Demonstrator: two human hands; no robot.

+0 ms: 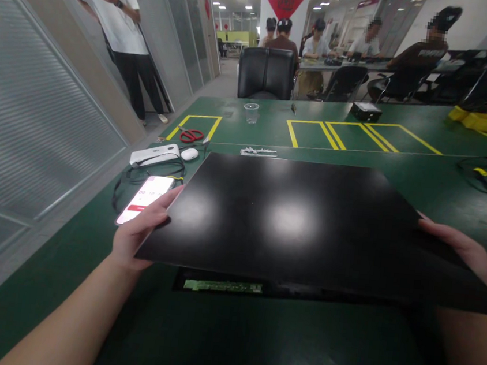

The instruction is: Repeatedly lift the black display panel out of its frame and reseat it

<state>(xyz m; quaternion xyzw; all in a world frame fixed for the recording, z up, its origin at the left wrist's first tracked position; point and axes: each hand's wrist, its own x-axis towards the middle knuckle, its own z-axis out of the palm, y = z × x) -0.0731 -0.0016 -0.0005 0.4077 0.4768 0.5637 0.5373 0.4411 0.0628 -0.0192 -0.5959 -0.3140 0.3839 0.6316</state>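
A large, thin, black screen panel (238, 228) is held nearly flat over the green table, with blurred lights reflected in its face. My left hand (138, 229) grips its left edge, thumb on top. On the right edge is my right hand (463, 243), with the thumb showing and the fingers hidden beneath. Under the near edge, part of a black frame (301, 291) shows, and a green circuit board strip (224, 287) is visible there. The panel covers the rest of whatever lies below it.
Left of the panel are a lit phone (148, 196), cables, a white box-shaped device (155, 154), a white mouse (189, 154) and red-handled scissors (191, 136). A clear cup (251, 113) and a black box (366, 111) stand farther back. A person (121, 24) stands at left.
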